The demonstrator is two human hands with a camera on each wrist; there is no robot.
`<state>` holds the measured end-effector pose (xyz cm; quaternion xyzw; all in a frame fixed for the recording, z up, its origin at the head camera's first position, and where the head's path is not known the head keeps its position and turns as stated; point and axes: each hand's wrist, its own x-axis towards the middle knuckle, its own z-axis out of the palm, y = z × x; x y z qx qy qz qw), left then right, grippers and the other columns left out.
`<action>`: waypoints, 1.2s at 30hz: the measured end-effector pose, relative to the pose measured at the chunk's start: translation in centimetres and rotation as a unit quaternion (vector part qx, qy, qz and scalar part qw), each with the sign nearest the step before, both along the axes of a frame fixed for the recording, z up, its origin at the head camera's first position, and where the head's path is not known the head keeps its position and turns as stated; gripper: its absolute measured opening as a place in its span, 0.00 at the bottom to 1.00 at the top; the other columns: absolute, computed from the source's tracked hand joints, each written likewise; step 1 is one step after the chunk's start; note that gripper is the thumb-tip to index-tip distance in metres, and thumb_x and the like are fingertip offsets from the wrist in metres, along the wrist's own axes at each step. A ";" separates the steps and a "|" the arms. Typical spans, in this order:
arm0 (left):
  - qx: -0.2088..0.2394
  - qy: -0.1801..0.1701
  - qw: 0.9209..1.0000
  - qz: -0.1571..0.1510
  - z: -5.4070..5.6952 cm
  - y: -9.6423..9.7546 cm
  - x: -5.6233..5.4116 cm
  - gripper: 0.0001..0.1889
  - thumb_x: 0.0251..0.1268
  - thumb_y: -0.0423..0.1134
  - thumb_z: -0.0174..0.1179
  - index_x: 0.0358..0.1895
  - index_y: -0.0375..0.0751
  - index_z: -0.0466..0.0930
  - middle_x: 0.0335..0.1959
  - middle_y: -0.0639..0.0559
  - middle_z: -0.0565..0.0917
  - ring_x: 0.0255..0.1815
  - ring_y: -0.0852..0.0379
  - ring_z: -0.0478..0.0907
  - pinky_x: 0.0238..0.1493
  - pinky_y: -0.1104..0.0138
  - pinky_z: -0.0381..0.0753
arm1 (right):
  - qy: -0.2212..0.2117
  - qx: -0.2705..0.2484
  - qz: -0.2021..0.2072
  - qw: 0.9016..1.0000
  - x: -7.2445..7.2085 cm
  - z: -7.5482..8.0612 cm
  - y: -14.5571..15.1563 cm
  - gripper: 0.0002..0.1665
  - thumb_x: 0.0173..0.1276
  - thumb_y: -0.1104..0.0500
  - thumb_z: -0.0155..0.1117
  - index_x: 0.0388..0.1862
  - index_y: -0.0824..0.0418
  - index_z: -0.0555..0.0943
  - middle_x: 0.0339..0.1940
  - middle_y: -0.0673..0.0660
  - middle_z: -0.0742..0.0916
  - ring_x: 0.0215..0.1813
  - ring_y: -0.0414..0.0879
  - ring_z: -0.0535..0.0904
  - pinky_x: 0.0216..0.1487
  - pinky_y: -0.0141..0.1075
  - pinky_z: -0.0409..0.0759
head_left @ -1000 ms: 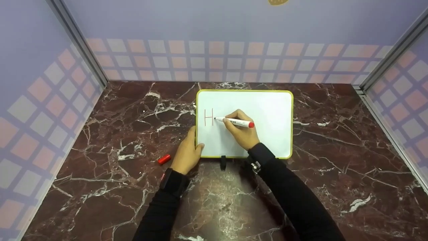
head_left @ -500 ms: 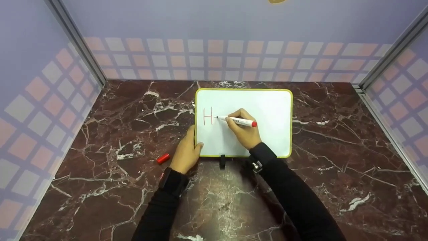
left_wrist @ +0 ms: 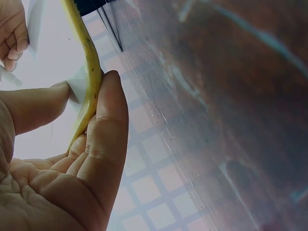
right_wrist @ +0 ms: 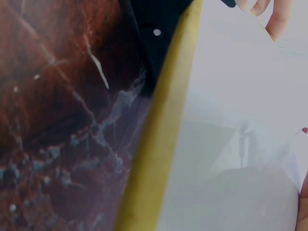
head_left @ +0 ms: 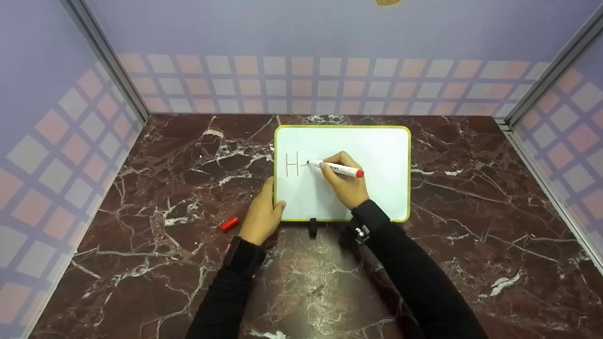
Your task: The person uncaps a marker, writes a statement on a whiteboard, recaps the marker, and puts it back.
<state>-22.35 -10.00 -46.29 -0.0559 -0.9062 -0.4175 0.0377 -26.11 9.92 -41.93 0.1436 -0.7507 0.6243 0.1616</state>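
Observation:
A whiteboard [head_left: 377, 197] with a yellow frame lies on the dark marble table. At its left side, my left hand [head_left: 261, 219] grips the frame, thumb on the white face; the left wrist view shows fingers along the outside of the yellow edge [left_wrist: 94, 77]. My right hand [head_left: 346, 183] pinches a white marker [head_left: 341, 169] with a red end, its dark tip at the board's surface. A red letter H [head_left: 292, 164] stands on the board's left part, with a short red dash to its right ending near the tip. In the right wrist view the marker is largely out of sight.
A red marker cap [head_left: 230, 224] lies on the table left of my left hand. A small black piece [head_left: 313, 227] sticks out from the board's bottom edge. Tiled lilac walls [head_left: 306, 84] enclose the table at the back and sides.
The marker tip has moved slightly right, away from the H, and a short red dash now shows there. My left hand keeps its hold on the board.

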 end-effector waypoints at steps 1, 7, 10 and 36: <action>0.000 0.000 1.000 0.000 0.0 0.0 0.0 0.35 0.68 0.31 0.57 0.75 0.34 0.54 0.69 0.32 0.70 0.68 0.38 0.70 0.70 0.50 0.67 | 0.001 0.001 -0.001 1.000 0.0 0.0 0.0 0.05 0.65 0.71 0.63 0.35 0.75 0.78 0.29 0.57 0.81 0.29 0.35 0.73 0.31 0.25 0.71; -0.008 0.002 1.000 0.002 0.0 0.0 -0.1 0.35 0.68 0.31 0.57 0.75 0.33 0.54 0.69 0.32 0.70 0.68 0.38 0.70 0.71 0.50 0.67 | 0.002 0.007 -0.003 1.000 -0.2 0.0 -0.2 0.05 0.65 0.71 0.64 0.36 0.75 0.78 0.31 0.60 0.82 0.29 0.35 0.73 0.30 0.24 0.72; -0.007 0.001 1.000 0.002 -0.1 0.1 -0.1 0.34 0.68 0.31 0.57 0.75 0.33 0.54 0.69 0.32 0.70 0.68 0.38 0.70 0.71 0.50 0.67 | 0.001 0.011 -0.004 1.000 -0.1 0.1 -0.3 0.06 0.65 0.70 0.64 0.36 0.75 0.78 0.31 0.61 0.82 0.29 0.35 0.73 0.31 0.25 0.72; -0.012 0.008 1.000 0.000 -0.2 0.0 -0.1 0.35 0.67 0.31 0.58 0.75 0.36 0.54 0.67 0.32 0.73 0.65 0.38 0.73 0.68 0.50 0.70 | 0.021 0.057 0.030 0.998 -1.8 -2.7 0.2 0.07 0.66 0.60 0.67 0.37 0.65 0.82 0.29 0.58 0.85 0.29 0.41 0.76 0.31 0.29 0.74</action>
